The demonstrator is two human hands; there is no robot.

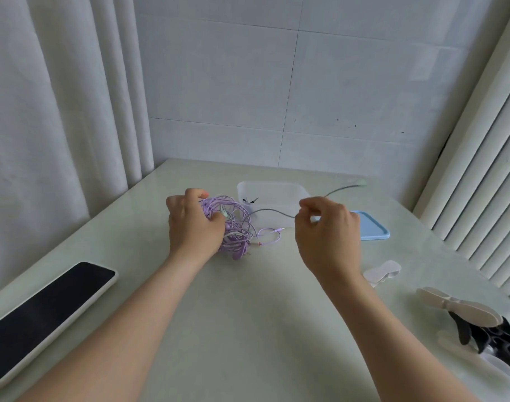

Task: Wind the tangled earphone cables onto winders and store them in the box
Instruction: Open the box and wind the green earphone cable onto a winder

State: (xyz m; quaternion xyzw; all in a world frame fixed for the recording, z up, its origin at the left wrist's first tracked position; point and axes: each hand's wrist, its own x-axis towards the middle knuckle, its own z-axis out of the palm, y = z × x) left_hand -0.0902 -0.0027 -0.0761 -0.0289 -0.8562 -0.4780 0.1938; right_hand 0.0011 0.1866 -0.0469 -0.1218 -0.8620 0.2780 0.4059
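Pale table (248, 329) standing against tiled wall (248, 82). Tangle of purple cables (236, 227) lying at table centre as a loose looped ball, plug end trailing toward 3 o'clock. Left hand (193, 224) gripping tangle, fingers curling round loops. Right hand (326, 230) pinching grey cable (271, 210), thumb and fingertips pressing together. Cable running from tangle toward 2 o'clock, tip blurred. Clear box (265, 184) sitting at 12 o'clock, blue lid (374, 227) lying at its 4 o'clock.
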